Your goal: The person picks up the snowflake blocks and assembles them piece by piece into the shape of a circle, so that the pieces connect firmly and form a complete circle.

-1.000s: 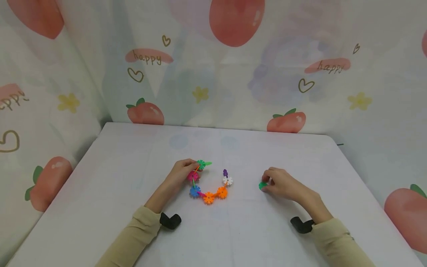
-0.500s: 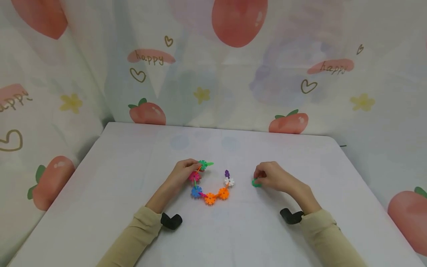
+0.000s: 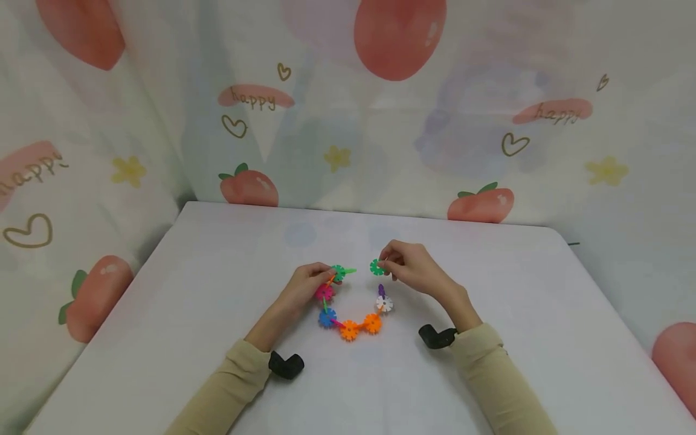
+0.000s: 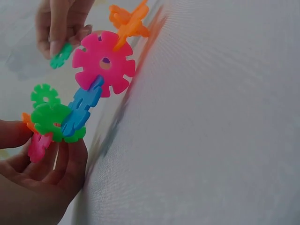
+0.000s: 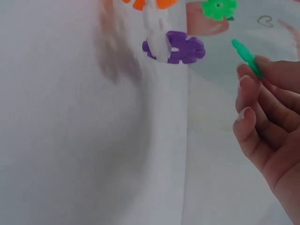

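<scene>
A curved chain of slotted snowflake discs lies open at the top in the head view, linking a blue disc (image 3: 327,318), an orange disc (image 3: 349,330), a white disc (image 3: 384,303) and others. My left hand (image 3: 298,292) holds the chain's upper left part, pinching by an orange disc (image 4: 28,123) in the left wrist view. My right hand (image 3: 417,267) pinches a loose green disc (image 3: 376,267) above the chain's purple end disc (image 3: 381,290), apart from it. In the right wrist view this green disc (image 5: 246,57) is seen edge-on between thumb and fingers.
The white-covered table (image 3: 244,241) reaches to a patterned cloth backdrop (image 3: 391,145) at the back and sides. A black curved mount sits at each wrist, the left one (image 3: 286,365) and the right one (image 3: 437,336).
My right hand has moved left and farther back with the green disc, from right of the chain to above its right end. The left hand keeps its hold on the chain.
</scene>
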A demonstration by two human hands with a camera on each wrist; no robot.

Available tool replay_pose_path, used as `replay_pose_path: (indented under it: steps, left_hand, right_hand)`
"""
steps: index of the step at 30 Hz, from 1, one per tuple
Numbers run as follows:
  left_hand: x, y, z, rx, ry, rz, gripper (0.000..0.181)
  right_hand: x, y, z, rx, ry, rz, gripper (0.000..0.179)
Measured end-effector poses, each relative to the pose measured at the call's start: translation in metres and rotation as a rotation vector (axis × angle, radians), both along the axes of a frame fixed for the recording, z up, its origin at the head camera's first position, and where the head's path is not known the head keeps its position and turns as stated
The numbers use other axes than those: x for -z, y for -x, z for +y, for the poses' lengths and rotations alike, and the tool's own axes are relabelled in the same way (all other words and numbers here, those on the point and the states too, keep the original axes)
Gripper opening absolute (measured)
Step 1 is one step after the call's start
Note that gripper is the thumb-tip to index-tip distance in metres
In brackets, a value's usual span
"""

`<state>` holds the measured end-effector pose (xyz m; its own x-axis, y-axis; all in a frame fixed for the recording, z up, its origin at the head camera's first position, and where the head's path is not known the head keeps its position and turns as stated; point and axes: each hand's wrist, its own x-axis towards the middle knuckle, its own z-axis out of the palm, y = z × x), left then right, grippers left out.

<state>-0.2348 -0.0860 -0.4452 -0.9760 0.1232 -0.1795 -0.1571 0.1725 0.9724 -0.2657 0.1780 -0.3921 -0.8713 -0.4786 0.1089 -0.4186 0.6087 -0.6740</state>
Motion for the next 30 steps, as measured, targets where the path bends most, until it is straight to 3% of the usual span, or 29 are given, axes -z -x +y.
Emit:
replay_pose_path:
  steps: [10, 14, 19, 23, 30]
  left_hand:
    - [-0.006, -0.001, 0.005, 0.010, -0.023, -0.012, 0.027]
    - [-0.005, -0.003, 0.005, -0.003, -0.022, 0.004, 0.026]
    - [-0.006, -0.006, 0.004, 0.004, -0.057, 0.026, 0.022]
    - [-0.009, -0.004, 0.001, 0.081, -0.086, 0.019, 0.027]
    - [-0.010, -0.003, -0.004, 0.336, -0.058, -0.026, 0.043]
  right_hand:
    - [0.011, -0.001, -0.019, -0.010, 0.105, -0.031, 0.012]
    - [0.015, -0.002, -0.025, 0.012, 0.165, -0.090, 0.012]
    - [0.020, -0.002, -0.030, 0.024, 0.169, -0.145, 0.010]
    - [0.018, -0.002, -0.031, 0.041, 0.162, -0.134, 0.010]
    - [0.014, -0.002, -0.030, -0.020, 0.109, -0.047, 0.008]
